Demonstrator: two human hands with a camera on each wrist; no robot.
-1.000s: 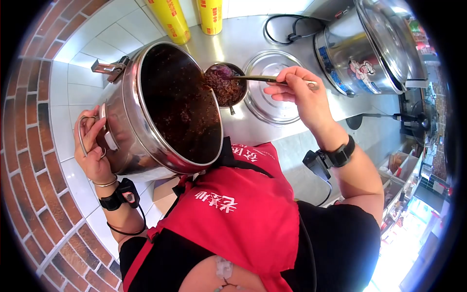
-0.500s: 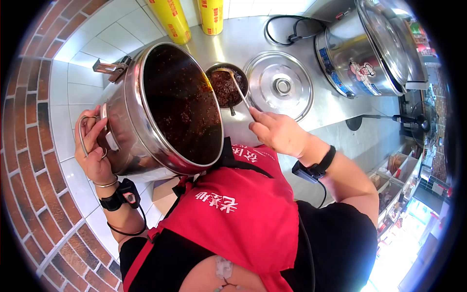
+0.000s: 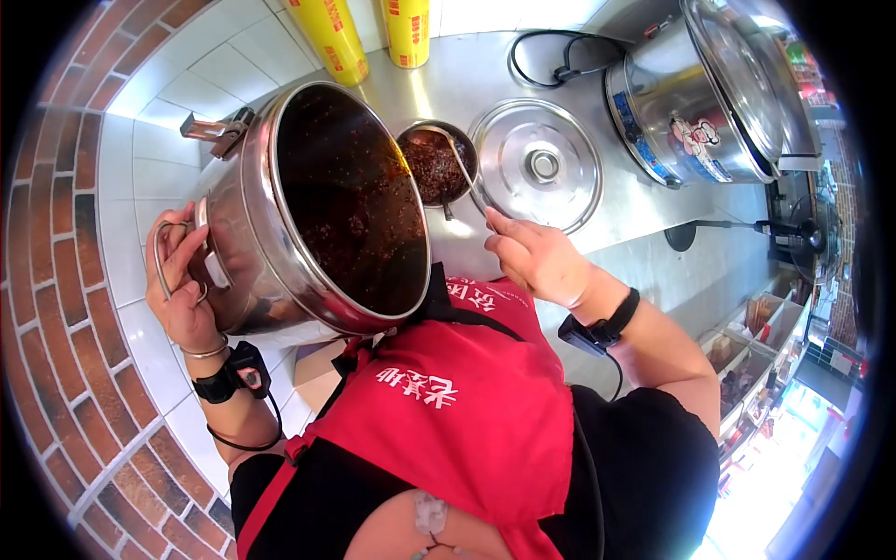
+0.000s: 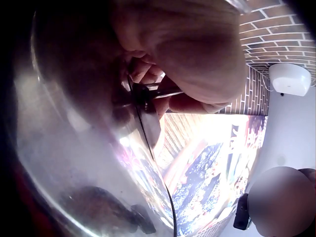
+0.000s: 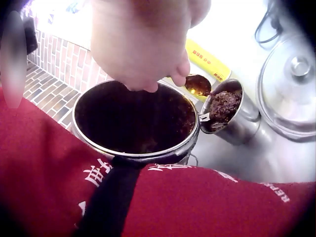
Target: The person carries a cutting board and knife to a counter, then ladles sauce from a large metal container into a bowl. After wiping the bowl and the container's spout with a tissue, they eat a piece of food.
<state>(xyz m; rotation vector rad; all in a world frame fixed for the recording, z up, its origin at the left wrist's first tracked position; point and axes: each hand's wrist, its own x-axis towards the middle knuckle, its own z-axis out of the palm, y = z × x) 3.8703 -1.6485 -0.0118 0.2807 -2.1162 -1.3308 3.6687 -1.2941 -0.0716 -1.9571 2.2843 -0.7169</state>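
A large steel pot [image 3: 210,271], tilted so its mouth faces the small container, holds dark red-brown chili oil [image 3: 350,205] with sediment. My left hand [image 3: 177,280] grips the wire handle on its side; the left wrist view shows that hand [image 4: 182,49] close against the pot's metal. My right hand [image 3: 541,261] holds a ladle [image 3: 464,170] by the end of its handle. The ladle's head lies at the far side of the small steel container [image 5: 249,126], over dark, grainy chili paste [image 3: 437,168]. In the right wrist view, my right hand [image 5: 143,44] covers part of the scene.
A round steel lid [image 3: 504,177] lies flat on the steel counter [image 3: 579,121] right of the container. Behind stand two yellow rolls [image 3: 327,37]. A second lidded steel pot [image 3: 677,117] and a black cable [image 3: 546,75] are at the back right. Tiled wall borders the left.
My right hand has come down and left toward the apron, swinging the ladle's handle from level to slanting. The ladle's head stays at the container. My left hand and the pot hardly move.
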